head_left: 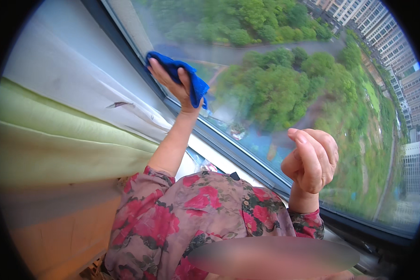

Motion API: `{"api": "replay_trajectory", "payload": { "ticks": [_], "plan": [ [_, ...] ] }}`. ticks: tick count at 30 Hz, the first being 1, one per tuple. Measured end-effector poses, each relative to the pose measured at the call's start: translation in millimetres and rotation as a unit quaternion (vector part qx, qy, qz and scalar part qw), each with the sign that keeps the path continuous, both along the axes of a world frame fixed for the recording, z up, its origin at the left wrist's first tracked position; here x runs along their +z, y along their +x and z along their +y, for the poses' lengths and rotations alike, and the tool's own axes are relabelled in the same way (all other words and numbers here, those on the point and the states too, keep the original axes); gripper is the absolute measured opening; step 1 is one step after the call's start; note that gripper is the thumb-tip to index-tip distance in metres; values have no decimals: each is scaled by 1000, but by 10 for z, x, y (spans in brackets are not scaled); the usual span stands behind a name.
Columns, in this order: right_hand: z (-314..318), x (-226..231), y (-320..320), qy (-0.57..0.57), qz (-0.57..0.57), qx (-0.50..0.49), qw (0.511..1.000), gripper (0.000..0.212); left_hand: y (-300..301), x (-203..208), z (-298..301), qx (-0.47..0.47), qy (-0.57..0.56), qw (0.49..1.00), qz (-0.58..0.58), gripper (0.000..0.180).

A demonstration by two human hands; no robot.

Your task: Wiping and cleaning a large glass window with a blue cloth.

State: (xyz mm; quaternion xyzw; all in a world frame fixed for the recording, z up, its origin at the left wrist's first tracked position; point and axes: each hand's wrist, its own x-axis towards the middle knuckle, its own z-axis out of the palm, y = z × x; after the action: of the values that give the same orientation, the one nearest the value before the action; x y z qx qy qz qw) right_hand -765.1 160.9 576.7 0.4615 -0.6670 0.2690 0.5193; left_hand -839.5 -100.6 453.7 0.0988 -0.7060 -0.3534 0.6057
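Just one view here, the left fisheye worn on the person's head, so it's peering down past the floral shirt (203,198), really close at the bottom, and out toward the window. Both the left hand (177,91) and right hand (312,161) sit fairly near the lens, while trees (280,93) and buildings (401,56) are way off past the glass. Framing's tilted too: the window frame (123,42) cuts diagonally across, inside a rounded black rim.
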Motion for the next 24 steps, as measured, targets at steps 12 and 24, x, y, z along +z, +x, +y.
{"api": "replay_trajectory", "payload": {
  "ticks": [12,24],
  "plan": [
    [-14,32,72,20,-8,-26,999,31,-244,-301,-786,46,60,996,-37,62],
    [36,13,62,40,3,-65,997,30,-271,-1833,-327,-33,377,921,-95,63]
  ]
}}
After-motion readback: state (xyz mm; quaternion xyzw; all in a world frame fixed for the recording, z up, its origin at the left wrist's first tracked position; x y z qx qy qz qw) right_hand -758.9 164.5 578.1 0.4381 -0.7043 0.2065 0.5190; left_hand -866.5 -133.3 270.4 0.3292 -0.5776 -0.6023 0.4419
